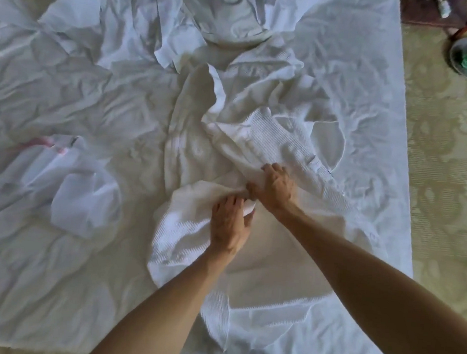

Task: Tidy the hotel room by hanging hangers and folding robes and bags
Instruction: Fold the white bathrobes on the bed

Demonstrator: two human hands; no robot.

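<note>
Rumpled bed (pixel 52 260) bearing a white robe (pixel 271 140); left hand (pixel 230 224) and right hand (pixel 276 187), fingers curled, both grip its bunched cloth, hands nearly touching.

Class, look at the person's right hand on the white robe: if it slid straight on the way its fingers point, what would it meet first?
Probably more of the robe: the right hand points up-left, toward its bunched folds. Depth is unclear.

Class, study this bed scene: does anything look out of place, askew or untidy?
Yes. The white robe lies bunched and twisted mid-bed, not folded; the left hand and right hand both grip its fabric. A crumpled bag with pink trim lies loose to the left on the rumpled sheet.
</note>
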